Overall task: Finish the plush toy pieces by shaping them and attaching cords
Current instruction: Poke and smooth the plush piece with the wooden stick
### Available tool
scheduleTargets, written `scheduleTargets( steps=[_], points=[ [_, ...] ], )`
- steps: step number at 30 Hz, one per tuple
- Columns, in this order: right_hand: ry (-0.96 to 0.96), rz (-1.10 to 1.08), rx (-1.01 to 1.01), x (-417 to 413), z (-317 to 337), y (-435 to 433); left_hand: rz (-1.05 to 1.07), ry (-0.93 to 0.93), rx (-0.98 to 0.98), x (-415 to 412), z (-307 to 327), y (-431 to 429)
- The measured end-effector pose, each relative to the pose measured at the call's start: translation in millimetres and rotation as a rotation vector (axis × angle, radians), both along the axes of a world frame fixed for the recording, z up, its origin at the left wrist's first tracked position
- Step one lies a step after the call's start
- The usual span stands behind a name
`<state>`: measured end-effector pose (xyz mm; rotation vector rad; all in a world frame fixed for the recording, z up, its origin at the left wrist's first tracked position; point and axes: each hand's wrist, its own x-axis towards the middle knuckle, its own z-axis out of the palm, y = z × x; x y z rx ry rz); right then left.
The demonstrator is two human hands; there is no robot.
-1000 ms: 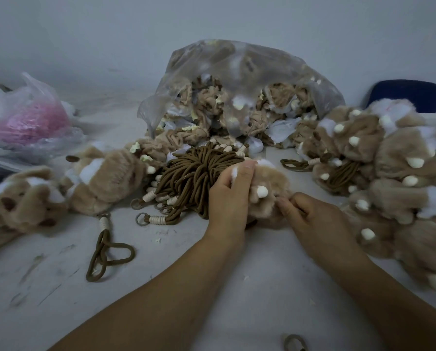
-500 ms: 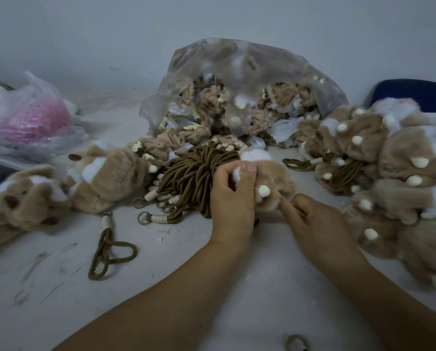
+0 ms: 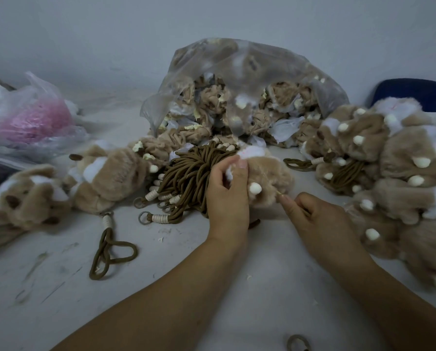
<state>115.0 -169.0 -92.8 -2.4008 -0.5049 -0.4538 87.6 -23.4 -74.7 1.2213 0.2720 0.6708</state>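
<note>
Centrally, a tan plush piece (image 3: 270, 173) lies on the surface (image 3: 186, 287), touching a bundle of brown cords (image 3: 186, 173) on its left. The left hand (image 3: 228, 198) grips its white-tufted top, fingers curled round it; the right hand (image 3: 323, 219) pinches its lower fur edge. Behind, a clear bag (image 3: 237, 67) spills more pieces; a plush heap (image 3: 401, 160) lies at the right.

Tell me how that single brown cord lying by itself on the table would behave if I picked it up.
The brown cord probably flops and dangles: it lies in slack, uneven loops on the table. Likely light too, being thin with only a small ring and white wrapping. It seems unlikely to roll, lying flat.
</note>
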Motion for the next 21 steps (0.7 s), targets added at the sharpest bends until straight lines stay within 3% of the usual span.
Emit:
scheduleTargets(
  steps=[21],
  points=[
    [0.04, 0.037, -0.02, -1, 5, 0, 0.014, 0.018, 0.426, 2, -5, 8]
  ],
)
